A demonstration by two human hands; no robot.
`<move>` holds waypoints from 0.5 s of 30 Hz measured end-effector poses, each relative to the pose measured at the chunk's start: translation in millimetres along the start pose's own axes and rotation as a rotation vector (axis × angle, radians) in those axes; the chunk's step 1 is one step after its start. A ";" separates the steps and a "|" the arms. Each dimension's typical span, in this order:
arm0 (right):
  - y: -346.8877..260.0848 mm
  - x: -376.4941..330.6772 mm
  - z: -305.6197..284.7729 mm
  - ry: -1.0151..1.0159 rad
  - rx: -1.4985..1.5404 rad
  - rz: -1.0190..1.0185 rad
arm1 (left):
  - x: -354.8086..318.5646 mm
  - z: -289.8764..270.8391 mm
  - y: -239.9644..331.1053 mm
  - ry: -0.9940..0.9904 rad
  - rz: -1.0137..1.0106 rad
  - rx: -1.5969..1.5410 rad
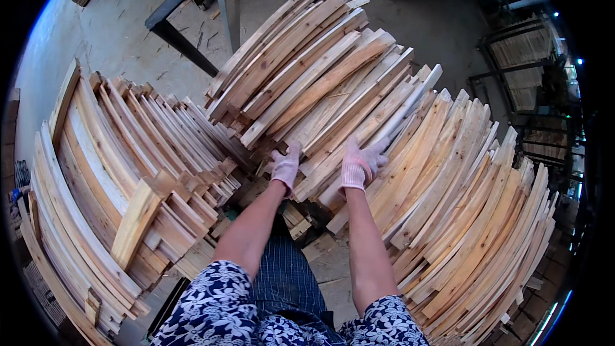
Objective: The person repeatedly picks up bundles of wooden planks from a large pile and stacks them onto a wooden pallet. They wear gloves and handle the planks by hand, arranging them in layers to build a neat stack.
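Both my hands wear pale pinkish knit gloves and reach to the near ends of a stack of wooden boards (320,83). My left hand (286,165) is at the stack's near left edge, its fingers apart and nothing seen in its grasp. On top of the boards, to the right, lies my right hand (363,163), fingers spread beside a pale, whitish board (407,110). The boards are long, narrow and light brown, some with darker knots. They lie side by side, slanting away to the upper right, with uneven ends.
A wide pile of similar boards (461,198) spreads to the right. Another stack (102,154) stands at the left, with a short block (138,221) on its near end. Beyond is a dark metal frame (186,45). Racks of wood (522,57) stand at the far right.
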State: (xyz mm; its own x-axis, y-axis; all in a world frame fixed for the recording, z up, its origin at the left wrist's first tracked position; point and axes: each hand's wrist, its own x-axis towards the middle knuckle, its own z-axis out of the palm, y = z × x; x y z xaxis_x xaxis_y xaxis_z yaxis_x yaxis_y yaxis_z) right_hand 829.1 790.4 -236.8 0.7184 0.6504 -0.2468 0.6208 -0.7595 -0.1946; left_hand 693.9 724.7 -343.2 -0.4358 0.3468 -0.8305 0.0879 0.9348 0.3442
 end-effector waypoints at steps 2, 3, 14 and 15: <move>27.0 54.9 29.0 -0.074 0.001 0.250 | -32.1 -1.5 25.2 -0.111 0.020 0.088; 23.7 48.3 23.5 -0.129 0.087 0.178 | -25.6 -11.6 23.1 -0.163 -0.021 0.046; 6.5 3.9 19.9 -0.314 0.244 -0.069 | 1.0 -20.0 0.3 -0.213 0.139 0.076; 0.7 4.1 19.6 -0.303 0.303 -0.010 | 0.0 -23.4 4.6 -0.246 0.166 0.130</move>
State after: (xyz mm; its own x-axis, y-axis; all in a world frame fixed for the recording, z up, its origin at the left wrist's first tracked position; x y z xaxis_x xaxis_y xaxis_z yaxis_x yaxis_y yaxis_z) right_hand 826.3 792.3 -256.6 0.5599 0.6587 -0.5026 0.4746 -0.7522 -0.4571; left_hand 673.3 727.2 -331.4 -0.1780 0.4887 -0.8541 0.2604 0.8604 0.4381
